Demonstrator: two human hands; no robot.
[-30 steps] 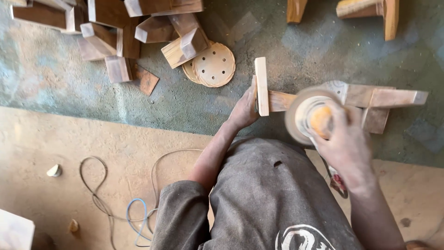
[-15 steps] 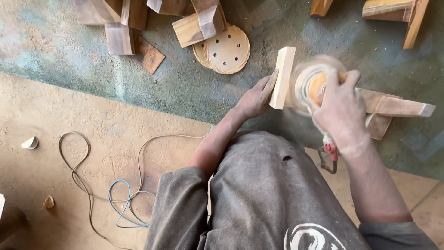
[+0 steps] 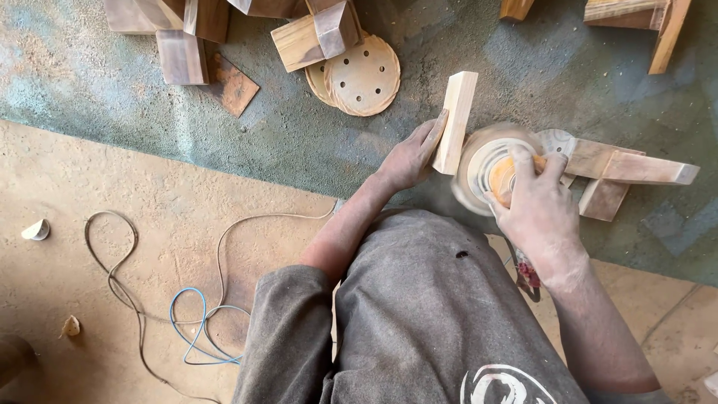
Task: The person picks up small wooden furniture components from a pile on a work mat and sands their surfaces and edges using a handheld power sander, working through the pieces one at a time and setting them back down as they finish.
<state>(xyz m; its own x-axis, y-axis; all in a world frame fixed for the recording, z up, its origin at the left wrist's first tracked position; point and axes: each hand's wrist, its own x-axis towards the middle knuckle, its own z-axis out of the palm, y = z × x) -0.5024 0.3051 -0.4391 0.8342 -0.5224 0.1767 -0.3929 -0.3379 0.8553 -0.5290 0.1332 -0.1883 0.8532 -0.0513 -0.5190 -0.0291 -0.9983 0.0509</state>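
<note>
My left hand (image 3: pixel 410 155) grips a pale wooden block (image 3: pixel 456 120) stood on edge on the dusty green work surface (image 3: pixel 299 135). My right hand (image 3: pixel 537 203) is closed over an orange round sander (image 3: pixel 490 166) whose blurred disc presses against the block's right face. Both hands are coated in sawdust. The sander's body is mostly hidden under my right hand.
Round sanding discs (image 3: pixel 364 75) with holes lie behind the block among several wooden offcuts (image 3: pixel 310 37). A joined wooden piece (image 3: pixel 636 168) sits to the right. Cables (image 3: pixel 194 322) coil on the sandy floor at lower left, beside small scraps (image 3: pixel 36 230).
The view has shifted, so everything sits lower and further left. The block has tilted slightly and the sander has closed in against its right face.
</note>
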